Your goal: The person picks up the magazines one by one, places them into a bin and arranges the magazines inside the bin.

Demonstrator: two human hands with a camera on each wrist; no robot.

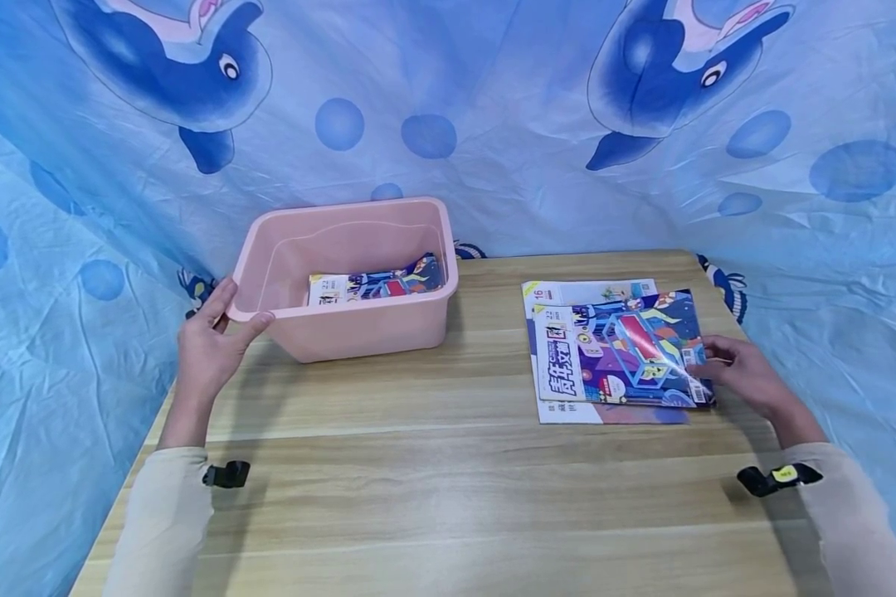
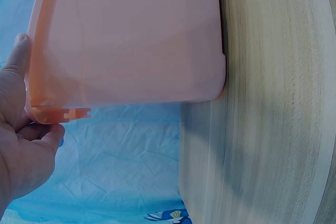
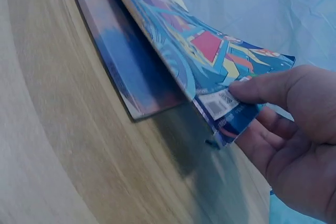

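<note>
A person seated at a pale wooden worktop [image 1: 433, 464] works with both hands well apart. The left hand [image 1: 211, 344] grips the near left corner of a pink plastic bin [image 1: 343, 332], thumb over the rim and fingers beneath the lip; the left wrist view shows the bin's corner [image 2: 58, 113] pinched between thumb and fingers. The bin stands toward the back left of the worktop, and a colourful magazine in the bin [image 1: 377, 284] lies at its bottom.

On the right side, the right hand [image 1: 742, 375] pinches the near right corner of the top magazine [image 1: 620, 348], thumb on the cover beside its barcode label. The right wrist view shows that corner [image 3: 231, 103] lifted clear of the lower magazine [image 3: 131, 72], which lies flat beneath it. Behind the worktop hangs a blue dolphin-print sheet [image 1: 493, 124].
</note>
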